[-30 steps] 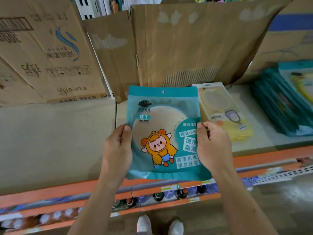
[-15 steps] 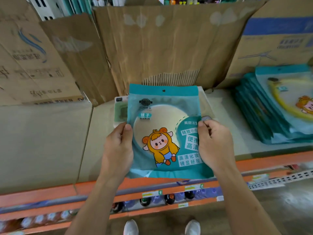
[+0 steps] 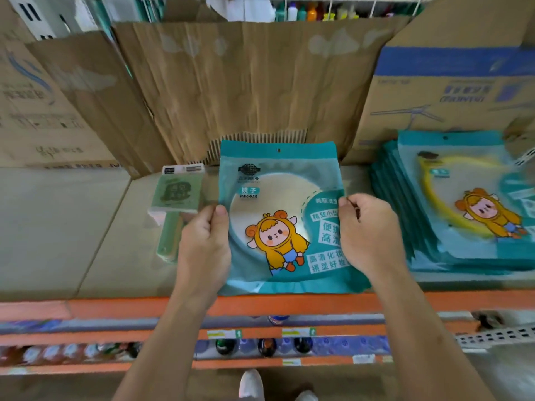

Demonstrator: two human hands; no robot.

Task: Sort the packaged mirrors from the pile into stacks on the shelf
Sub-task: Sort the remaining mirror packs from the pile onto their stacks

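While left hand [image 3: 204, 250] and right hand [image 3: 369, 233] pinch the mirror [image 3: 278, 215] face-up, I judge: label check. Twin stack [image 3: 463, 204] lies right.

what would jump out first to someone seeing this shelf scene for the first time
First, the teal mirror packet with a cartoon child in a yellow hood, held up mid-frame by both hands: the left hand grips its left edge, the right hand its right edge. Next, the stack of matching teal packets on the shelf at right. A green mirror pack lies on the shelf just left of the held packet.
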